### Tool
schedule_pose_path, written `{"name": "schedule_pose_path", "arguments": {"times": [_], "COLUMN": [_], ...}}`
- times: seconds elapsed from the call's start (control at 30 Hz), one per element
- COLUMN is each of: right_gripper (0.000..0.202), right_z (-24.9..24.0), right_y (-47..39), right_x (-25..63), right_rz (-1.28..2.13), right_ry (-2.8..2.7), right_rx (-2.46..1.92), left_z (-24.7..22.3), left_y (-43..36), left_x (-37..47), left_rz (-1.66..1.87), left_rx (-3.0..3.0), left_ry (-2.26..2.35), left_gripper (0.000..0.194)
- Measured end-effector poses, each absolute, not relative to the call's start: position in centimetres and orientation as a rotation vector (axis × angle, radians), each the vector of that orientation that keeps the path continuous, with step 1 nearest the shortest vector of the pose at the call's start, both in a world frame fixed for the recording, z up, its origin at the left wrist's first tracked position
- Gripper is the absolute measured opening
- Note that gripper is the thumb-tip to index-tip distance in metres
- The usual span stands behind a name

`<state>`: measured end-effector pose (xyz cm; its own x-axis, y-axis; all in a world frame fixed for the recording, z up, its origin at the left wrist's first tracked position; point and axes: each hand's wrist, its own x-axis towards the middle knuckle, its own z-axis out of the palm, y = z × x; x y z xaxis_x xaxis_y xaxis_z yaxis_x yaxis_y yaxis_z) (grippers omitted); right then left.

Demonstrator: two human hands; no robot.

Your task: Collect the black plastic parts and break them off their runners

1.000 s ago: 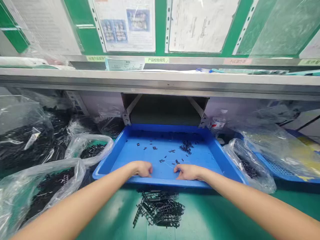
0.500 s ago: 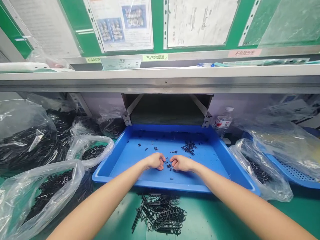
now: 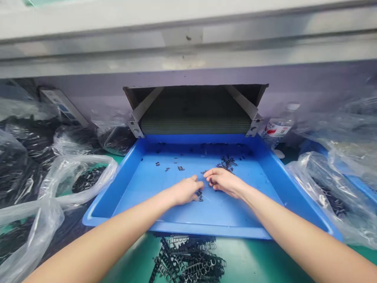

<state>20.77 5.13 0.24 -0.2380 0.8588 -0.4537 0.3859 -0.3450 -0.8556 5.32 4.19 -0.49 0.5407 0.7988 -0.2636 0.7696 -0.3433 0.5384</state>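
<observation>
The tray (image 3: pixel 206 229) fills the middle of the bench (image 3: pixel 250 257), its far edge below a dark belt (image 3: pixel 196 124). A bag (image 3: pixel 110 161) to its left and another (image 3: pixel 353 220) to its right both contain black pieces. Outside the near rim, a pile of strips (image 3: pixel 197 267) lies loose, touched by neither hand. Inside the tray, the left hand (image 3: pixel 187 190) has curled fingers just beside a few small parts (image 3: pixel 201 199); the right hand (image 3: pixel 225 181) has bent, slightly spread fingers, near a cluster (image 3: pixel 228 162) farther back. Whether either grips anything, I cannot tell. The small parts look only partway gathered: the cluster is bunched, while strays (image 3: pixel 180 168) remain scattered across the tray's left half and along its back.
</observation>
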Motion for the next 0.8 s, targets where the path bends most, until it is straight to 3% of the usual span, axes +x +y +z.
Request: {"name": "schedule_pose_path", "arguments": {"times": [0.2, 0.37, 0.5, 0.57, 0.63, 0.7, 0.8], "right_gripper": [0.019, 0.014, 0.013, 0.006, 0.014, 0.024, 0.015], "right_z": [1.2, 0.7, -0.1, -0.3, -0.4, -0.4, -0.4], "right_y": [5.1, 5.4, 5.0, 4.4, 3.7, 3.2, 3.0], "right_x": [20.9, 20.9, 20.5, 20.2, 20.0, 19.9, 19.9], "right_rz": [1.866, 1.683, 1.469, 1.317, 1.227, 1.193, 1.027], "right_ry": [-0.968, -1.002, -1.643, -2.184, -2.547, -2.670, -2.640], "right_rx": [-1.449, -1.509, -1.706, -1.628, -1.453, -1.404, -1.572], "left_z": [-1.2, -0.3, -1.0, -1.7, -2.3, -2.7, -2.7], "left_y": [4.0, 6.5, 8.4, 8.7, 8.7, 8.6, 8.6], "left_x": [5.0, 2.4, 1.4, 1.5, 1.8, 1.9, 1.5], "left_rz": [-0.041, 0.211, 0.319, 0.306, 0.280, 0.265, 0.254], "left_rx": [2.065, 1.768, 1.864, 1.943, 2.012, 2.049, 2.062], "left_ry": [1.216, 1.588, 1.812, 1.839, 1.826, 1.808, 1.794], "left_gripper": [0.012, 0.017, 0.008, 0.009, 0.009, 0.008, 0.014]}}
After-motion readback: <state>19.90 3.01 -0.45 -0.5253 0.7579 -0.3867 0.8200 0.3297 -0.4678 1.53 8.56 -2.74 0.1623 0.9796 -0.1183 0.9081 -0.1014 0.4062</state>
